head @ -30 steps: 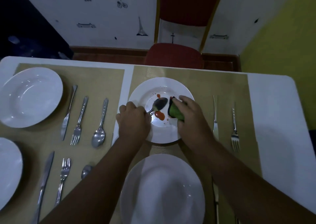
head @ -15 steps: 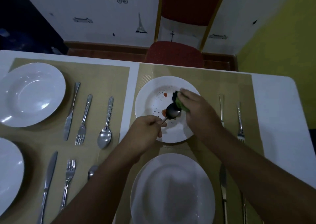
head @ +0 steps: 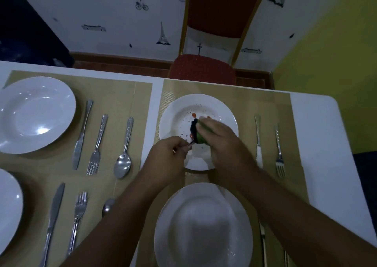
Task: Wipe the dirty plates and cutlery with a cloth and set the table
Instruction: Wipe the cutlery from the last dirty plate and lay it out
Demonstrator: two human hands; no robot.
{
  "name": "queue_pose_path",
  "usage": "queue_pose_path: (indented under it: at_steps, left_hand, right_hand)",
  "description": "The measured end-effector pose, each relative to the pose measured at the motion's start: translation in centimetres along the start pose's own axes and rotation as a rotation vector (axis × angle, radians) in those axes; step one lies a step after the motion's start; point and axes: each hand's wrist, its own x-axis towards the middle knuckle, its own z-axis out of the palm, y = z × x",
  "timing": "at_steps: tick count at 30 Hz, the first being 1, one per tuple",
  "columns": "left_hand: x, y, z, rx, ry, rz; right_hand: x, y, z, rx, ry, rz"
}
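The left hand (head: 167,158) pinches the handle of the spoon (head: 191,143) above the near side of the stained plate (head: 175,111). Just beside it, the right hand (head: 222,144) grips the green cloth (head: 199,138), which is bunched over the spoon's hidden bowl.

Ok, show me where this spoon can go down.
Bare white table right of the fork is widest. A narrow strip lies between fork and knife. The left hand, holding the spoon, and right hand, on the cloth, crowd the dirty plate.
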Motion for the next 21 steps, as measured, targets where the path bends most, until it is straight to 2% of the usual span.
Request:
queue_pose_path:
  at_steps: [3,6,8,10,15,18,21]
  left_hand:
    - [-1.0,0.4,-0.1,-0.171,-0.030,-0.073]
    - [-1.1,1.4,-0.2,-0.192,-0.060,-0.142]
    - [-0.5,1.5,-0.2,-0.027,-0.058,-0.134]
    - [0.1,1.5,-0.2,0.133,-0.020,-0.097]
    - [0.2,2.7,0.1,0.189,-0.029,-0.050]
    - [-1.0,3.0,0.8,0.138,-0.035,-0.076]
    - [-2.0,3.4,2.1,-0.157,-0.065,-0.220]
  right_hand:
    - [0.9,2.2,-1.3,0.056,0.067,0.296]
    - [0.8,2.9,-3.0,0.086,0.119,0.399]
    - [0.4,1.9,-4.1,0.105,0.194,0.391]
    - [-0.2,0.0,-4.6,0.113,0.228,0.306]
    - [-1.8,-1.9,-1.9,-0.038,0.007,-0.023]
    - [-2.1,-0.1,-1.2,-0.090,-0.058,0.042]
    - [-2.1,1.4,-3.1,0.021,0.057,0.280]
